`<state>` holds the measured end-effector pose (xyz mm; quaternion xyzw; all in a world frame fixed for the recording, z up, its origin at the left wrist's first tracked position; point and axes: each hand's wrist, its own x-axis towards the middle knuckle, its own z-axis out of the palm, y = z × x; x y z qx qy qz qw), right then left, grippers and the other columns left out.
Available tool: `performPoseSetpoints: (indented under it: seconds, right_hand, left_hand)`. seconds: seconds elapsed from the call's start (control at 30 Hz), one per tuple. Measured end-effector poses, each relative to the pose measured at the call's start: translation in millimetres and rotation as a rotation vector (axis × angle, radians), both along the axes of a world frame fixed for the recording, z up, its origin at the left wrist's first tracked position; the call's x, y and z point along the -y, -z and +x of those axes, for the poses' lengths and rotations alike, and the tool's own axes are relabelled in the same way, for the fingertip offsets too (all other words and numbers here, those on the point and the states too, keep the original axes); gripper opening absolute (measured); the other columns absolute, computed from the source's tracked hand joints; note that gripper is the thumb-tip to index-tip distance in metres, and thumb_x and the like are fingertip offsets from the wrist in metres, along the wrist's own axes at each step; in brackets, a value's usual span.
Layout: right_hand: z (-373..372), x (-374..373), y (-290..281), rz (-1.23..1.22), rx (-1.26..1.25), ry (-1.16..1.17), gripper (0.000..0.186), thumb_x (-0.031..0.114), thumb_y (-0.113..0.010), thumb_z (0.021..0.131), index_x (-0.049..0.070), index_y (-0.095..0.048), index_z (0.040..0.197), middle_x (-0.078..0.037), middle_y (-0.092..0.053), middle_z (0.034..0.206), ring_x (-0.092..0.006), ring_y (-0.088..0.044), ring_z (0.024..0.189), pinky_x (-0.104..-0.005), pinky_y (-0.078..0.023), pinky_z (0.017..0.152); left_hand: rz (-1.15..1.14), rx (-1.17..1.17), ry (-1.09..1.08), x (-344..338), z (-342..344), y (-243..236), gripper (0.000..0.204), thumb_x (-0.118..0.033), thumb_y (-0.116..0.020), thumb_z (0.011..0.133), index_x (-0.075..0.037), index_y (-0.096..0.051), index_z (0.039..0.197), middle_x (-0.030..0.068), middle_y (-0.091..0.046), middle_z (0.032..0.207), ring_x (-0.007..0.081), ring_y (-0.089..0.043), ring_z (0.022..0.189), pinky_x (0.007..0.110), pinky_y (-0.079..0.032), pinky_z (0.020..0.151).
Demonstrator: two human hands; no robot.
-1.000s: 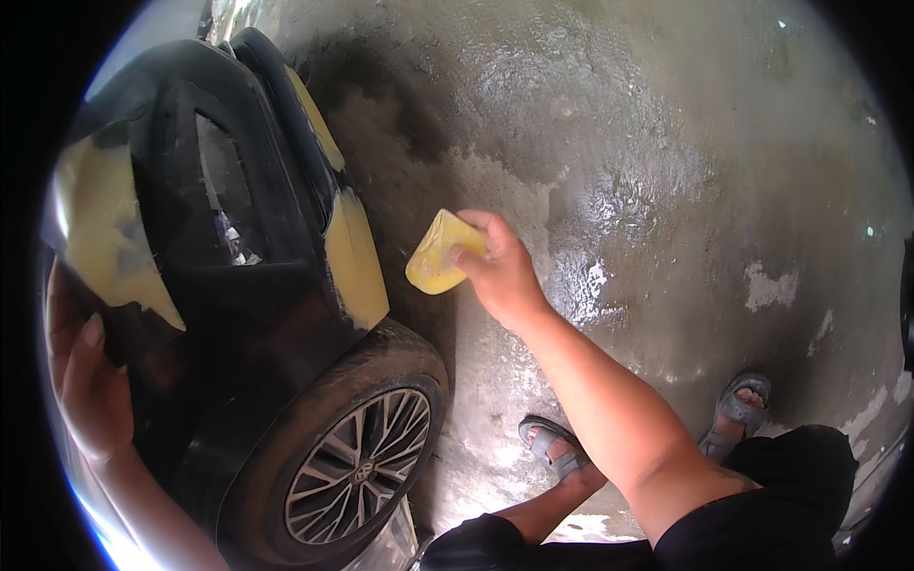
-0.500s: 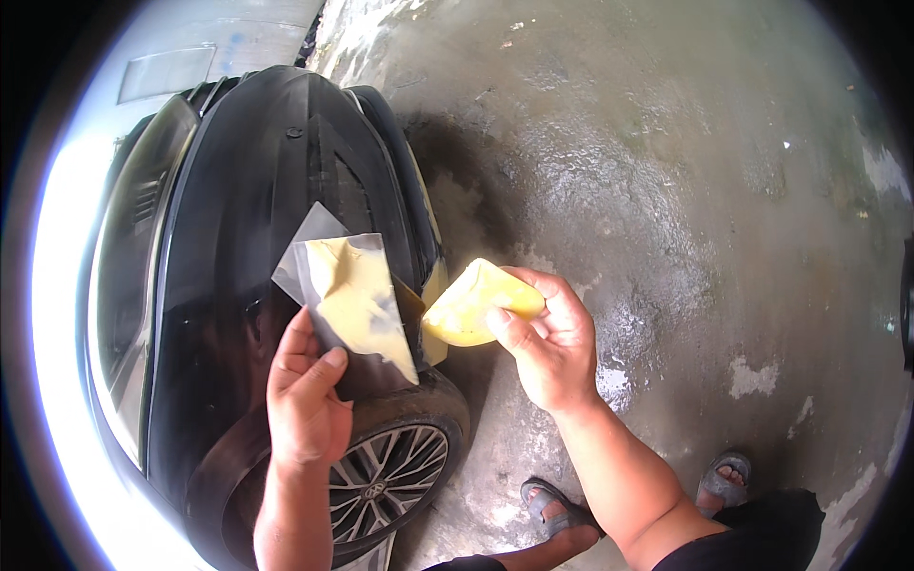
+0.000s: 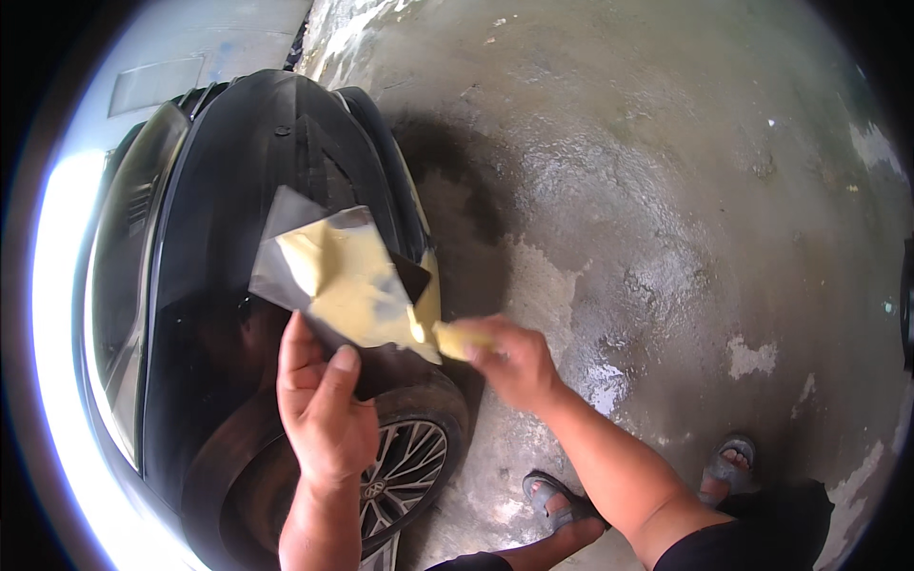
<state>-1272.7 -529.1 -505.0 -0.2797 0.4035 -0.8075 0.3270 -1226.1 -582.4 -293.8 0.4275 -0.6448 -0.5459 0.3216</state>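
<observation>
Between thumb and fingers, my left hand [image 3: 328,414] grips a flat mixing plate [image 3: 270,270] by its near edge. Pale yellow putty [image 3: 352,297] is smeared over its face, thicker at the upper left. Corners of a darker square layer show behind it; I cannot tell whether it is a separate sheet. My right hand [image 3: 516,364] is closed on a yellow spreader [image 3: 461,339], seen nearly edge-on at the plate's right corner. A dab of putty sits between the spreader and the plate; whether the spreader touches the plate is unclear.
Beneath and left of my hands stands a black car [image 3: 214,276], its spoked front wheel [image 3: 407,466] close to my left forearm. Yellowish patches mark its bumper edge [image 3: 428,285]. The concrete floor [image 3: 666,238] is stained and shiny in places. My sandalled feet [image 3: 557,504] are below.
The plate has tilted, its right corner dropping lower. My right hand has moved left and turned the spreader from broad face to edge-on, bringing it to the plate's right corner.
</observation>
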Motion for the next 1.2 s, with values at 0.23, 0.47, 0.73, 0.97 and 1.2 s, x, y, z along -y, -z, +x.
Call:
performPoseSetpoints:
  seconds: [0.23,0.47,0.73,0.97,1.2]
  right_hand:
    - [4.8,71.7,93.8,0.639,0.371,-0.231,0.031,0.004,-0.056,0.085,0.003,-0.057,0.116,-0.015,-0.064,0.106,-0.0246,-0.061,0.098,-0.0371,-0.049,0.084]
    - [-4.1,135.8,86.5,0.691,0.278,-0.318,0.036,0.001,-0.056,0.083,0.003,-0.058,0.118,-0.016,-0.064,0.113,-0.0288,-0.061,0.104,-0.0385,-0.048,0.086]
    - [-13.2,155.4,70.3,0.659,0.399,-0.351,0.033,0.001,-0.060,0.084,0.003,-0.059,0.118,-0.016,-0.064,0.114,-0.0279,-0.061,0.105,-0.0374,-0.048,0.088]
    - [-27.3,131.4,45.8,0.573,0.367,-0.352,0.027,0.003,-0.063,0.083,0.005,-0.063,0.110,-0.015,-0.067,0.108,-0.0250,-0.063,0.100,-0.0355,-0.049,0.084]
    - [0.7,105.0,48.5,0.436,0.148,-0.218,0.018,0.001,-0.063,0.083,0.005,-0.064,0.101,-0.011,-0.070,0.097,-0.0227,-0.067,0.091,-0.0331,-0.050,0.081]
  left_hand:
    - [-0.250,0.065,-0.008,-19.3,58.3,-20.8,0.055,0.003,-0.053,0.090,0.005,-0.033,0.141,0.0171,-0.051,0.133,0.0262,-0.053,0.121,0.039,-0.041,0.105]
    - [-0.221,0.118,0.068,-40.2,107.9,-31.4,0.055,0.002,-0.048,0.093,0.002,-0.029,0.145,0.0194,-0.042,0.143,0.0289,-0.045,0.130,0.044,-0.038,0.110]
    - [-0.262,0.141,-0.017,-43.0,132.8,-35.4,0.056,0.000,-0.050,0.092,0.000,-0.031,0.146,0.0178,-0.042,0.144,0.0298,-0.045,0.130,0.045,-0.039,0.109]
    - [-0.273,0.149,-0.019,-49.9,138.1,-39.8,0.057,-0.003,-0.052,0.093,-0.001,-0.031,0.146,0.0178,-0.041,0.145,0.0307,-0.046,0.130,0.045,-0.041,0.108]
    - [-0.277,0.123,-0.035,-50.8,147.4,-35.7,0.058,-0.002,-0.051,0.092,-0.001,-0.031,0.146,0.0187,-0.037,0.147,0.0317,-0.042,0.133,0.046,-0.036,0.111]
